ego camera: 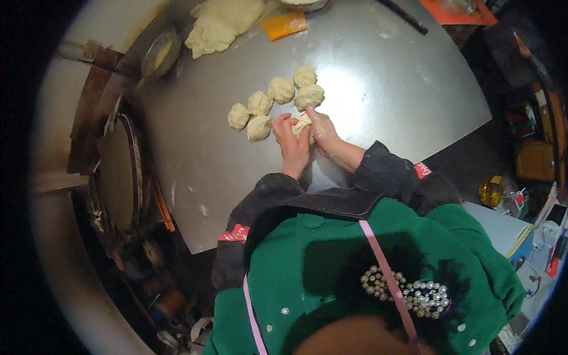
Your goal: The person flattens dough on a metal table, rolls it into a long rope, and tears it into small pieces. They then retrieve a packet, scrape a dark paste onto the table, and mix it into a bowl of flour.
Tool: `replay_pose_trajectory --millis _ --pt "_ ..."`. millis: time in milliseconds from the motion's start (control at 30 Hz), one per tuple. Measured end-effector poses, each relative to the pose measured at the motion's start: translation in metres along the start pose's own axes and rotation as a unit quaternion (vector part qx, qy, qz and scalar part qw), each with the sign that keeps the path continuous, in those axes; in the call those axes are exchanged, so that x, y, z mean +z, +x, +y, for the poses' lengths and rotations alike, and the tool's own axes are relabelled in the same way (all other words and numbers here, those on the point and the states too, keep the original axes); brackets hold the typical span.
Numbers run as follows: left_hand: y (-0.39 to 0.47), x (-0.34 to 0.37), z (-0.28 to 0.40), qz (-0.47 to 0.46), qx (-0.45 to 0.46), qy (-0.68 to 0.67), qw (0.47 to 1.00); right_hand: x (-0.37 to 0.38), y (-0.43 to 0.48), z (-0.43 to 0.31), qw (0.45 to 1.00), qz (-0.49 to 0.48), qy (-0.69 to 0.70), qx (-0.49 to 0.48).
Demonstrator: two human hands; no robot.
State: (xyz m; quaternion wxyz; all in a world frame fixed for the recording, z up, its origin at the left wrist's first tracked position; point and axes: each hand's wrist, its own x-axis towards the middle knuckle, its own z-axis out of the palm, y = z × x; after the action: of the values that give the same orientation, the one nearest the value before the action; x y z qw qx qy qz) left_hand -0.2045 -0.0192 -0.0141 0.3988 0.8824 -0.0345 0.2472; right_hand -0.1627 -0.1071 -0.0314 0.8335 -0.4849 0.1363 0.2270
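Note:
A piece of dough (pixel 301 124) sits between my two hands, low over the metal work table (pixel 204 177). My left hand (pixel 291 140) grips it from the left with curled fingers. On the other side my right hand (pixel 325 133) presses against it, thumb and fingers around its edge. Part of the dough is hidden behind the fingers. Just beyond my hands lies a dough ball (pixel 309 97), with another dough ball (pixel 305 76) touching it at the back. Several more lumps, among them one dough ball (pixel 259 128) near my left hand, form a loose line to the left.
A large slab of dough (pixel 217 31) lies at the far left beside an orange dough scraper (pixel 285 26). A bowl (pixel 162 52) stands at the left edge. A dark rod (pixel 404 17) and an orange-red tray (pixel 459 12) are at the far right.

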Motion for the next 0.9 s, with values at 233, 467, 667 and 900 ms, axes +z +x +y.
replay_pose_trajectory --millis 233,467,667,900 --pt "-0.002 0.002 0.029 0.075 -0.322 -0.331 0.884 0.01 0.009 -0.016 0.926 0.091 -0.317 -0.183" --pt "0.017 0.005 0.023 0.13 -0.314 -0.305 0.89 0.035 -0.012 -0.024 0.88 0.041 -0.37 -0.295" --pt "0.065 -0.032 -0.017 0.116 -0.224 -0.171 0.952 0.041 -0.027 -0.051 0.86 -0.119 -0.43 -0.249" --pt "0.096 -0.07 -0.012 -0.202 -0.113 -0.093 0.968 0.032 -0.03 -0.077 0.951 -0.165 -0.254 -0.066"
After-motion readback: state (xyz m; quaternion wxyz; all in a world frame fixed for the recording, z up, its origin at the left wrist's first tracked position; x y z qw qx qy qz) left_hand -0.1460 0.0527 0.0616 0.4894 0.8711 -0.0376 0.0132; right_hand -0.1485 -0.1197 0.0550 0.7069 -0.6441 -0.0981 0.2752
